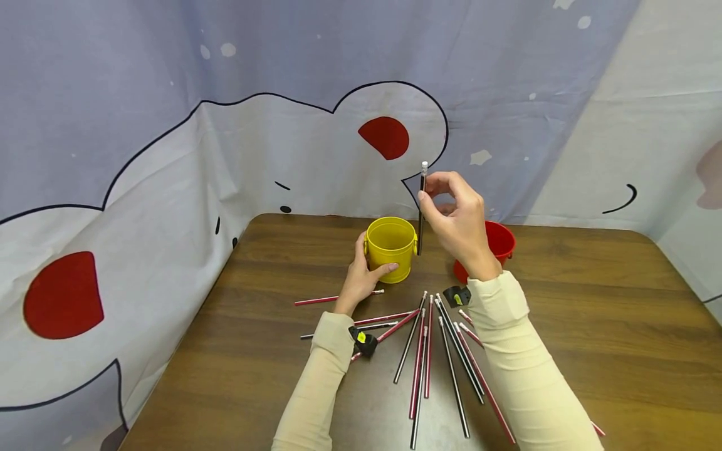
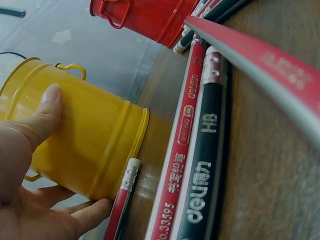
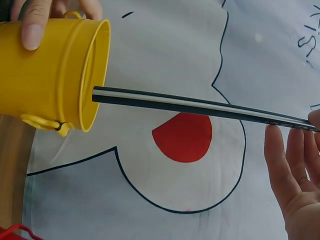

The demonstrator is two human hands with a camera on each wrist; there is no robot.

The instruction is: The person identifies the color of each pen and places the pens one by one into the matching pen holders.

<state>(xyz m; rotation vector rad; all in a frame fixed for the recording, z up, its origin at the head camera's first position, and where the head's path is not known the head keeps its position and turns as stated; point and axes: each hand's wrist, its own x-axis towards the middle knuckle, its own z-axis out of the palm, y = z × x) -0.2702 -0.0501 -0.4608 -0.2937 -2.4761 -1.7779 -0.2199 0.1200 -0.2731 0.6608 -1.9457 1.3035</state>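
Observation:
My right hand (image 1: pixel 458 216) pinches a black pencil (image 1: pixel 422 213) near its white eraser end and holds it upright, eraser up. In the right wrist view the lower end of the pencil (image 3: pixel 200 106) overlaps the rim of a yellow bucket (image 3: pixel 55 70). My left hand (image 1: pixel 361 275) grips that yellow bucket (image 1: pixel 390 254) from its left side, thumb across the front. The bucket stands upright on the table, and no pencils show in the part of its inside that I see.
A red bucket (image 1: pixel 501 241) stands behind my right wrist, partly hidden by it. Several red and black pencils (image 1: pixel 427 351) lie scattered on the wooden table (image 1: pixel 237 376) in front of the buckets. A patterned cloth (image 1: pixel 282 156) hangs along the table's back edge.

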